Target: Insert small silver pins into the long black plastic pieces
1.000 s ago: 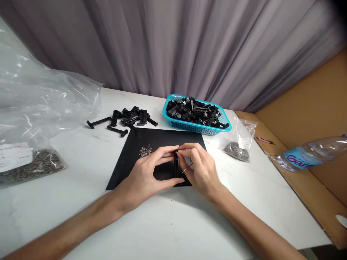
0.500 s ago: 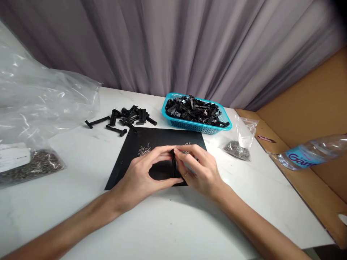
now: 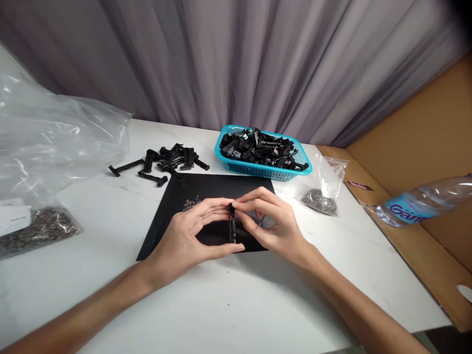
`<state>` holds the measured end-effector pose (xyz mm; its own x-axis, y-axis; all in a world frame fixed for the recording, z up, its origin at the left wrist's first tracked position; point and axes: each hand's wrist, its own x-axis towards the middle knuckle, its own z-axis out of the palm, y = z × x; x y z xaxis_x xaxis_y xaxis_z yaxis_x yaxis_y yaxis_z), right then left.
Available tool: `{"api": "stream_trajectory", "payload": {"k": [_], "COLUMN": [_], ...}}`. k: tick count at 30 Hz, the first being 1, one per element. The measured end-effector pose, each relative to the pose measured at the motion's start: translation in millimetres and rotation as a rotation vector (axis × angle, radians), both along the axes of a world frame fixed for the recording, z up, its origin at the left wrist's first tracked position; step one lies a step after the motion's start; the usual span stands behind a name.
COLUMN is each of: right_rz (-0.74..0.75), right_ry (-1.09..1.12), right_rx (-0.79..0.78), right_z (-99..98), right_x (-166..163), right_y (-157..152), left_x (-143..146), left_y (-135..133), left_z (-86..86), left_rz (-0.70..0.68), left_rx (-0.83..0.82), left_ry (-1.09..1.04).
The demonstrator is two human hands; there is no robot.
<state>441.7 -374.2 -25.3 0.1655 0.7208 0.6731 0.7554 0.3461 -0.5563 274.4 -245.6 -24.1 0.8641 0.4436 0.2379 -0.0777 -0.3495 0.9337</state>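
A slim black plastic part (image 3: 232, 227) stands upright over the black mat (image 3: 184, 196), pinched between both hands. My left hand (image 3: 191, 235) grips it from the left with thumb under and fingers on top. My right hand (image 3: 275, 226) pinches its upper end, and a small metal piece (image 3: 260, 222) shows between its fingers. A small heap of metal springs (image 3: 191, 203) lies on the mat just beyond my left fingers.
A blue basket (image 3: 236, 167) full of black parts stands behind the mat. Loose black parts (image 3: 165, 161) lie at the back left. Bags of metal pieces sit at far left (image 3: 37, 228) and right (image 3: 320, 200). A water bottle (image 3: 424, 201) lies on the cardboard box at the right.
Both hands stay on the black part, and they have shifted slightly left in view along with the whole scene. The right fingers have spread a little.
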Motion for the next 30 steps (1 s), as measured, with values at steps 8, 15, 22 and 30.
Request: {"api": "stream_trajectory", "payload": {"k": [8,15,22,30], "right_rz": [-0.025,0.024,-0.018,-0.225], "right_ry": [0.254,0.652,0.521,0.401], "right_rx": [-0.106,-0.264,-0.321,-0.389], "right_z": [5.4,2.7,7.6,-4.9], "right_x": [1.5,8.0,16.1,34.9], "right_y": [-2.1,2.3,1.3,1.1], "left_x": [-1.3,-0.9,2.9,5.5], "left_y": [3.0,5.6,14.3,25.3], "left_z": [1.5,0.8,-3.9,-6.6], "left_rz": [-0.026,-0.074,-0.054,0.048], "left_rx": [-0.054,-0.093,0.073,0.425], "left_ry": [0.026,0.063,0.169,0.294]}}
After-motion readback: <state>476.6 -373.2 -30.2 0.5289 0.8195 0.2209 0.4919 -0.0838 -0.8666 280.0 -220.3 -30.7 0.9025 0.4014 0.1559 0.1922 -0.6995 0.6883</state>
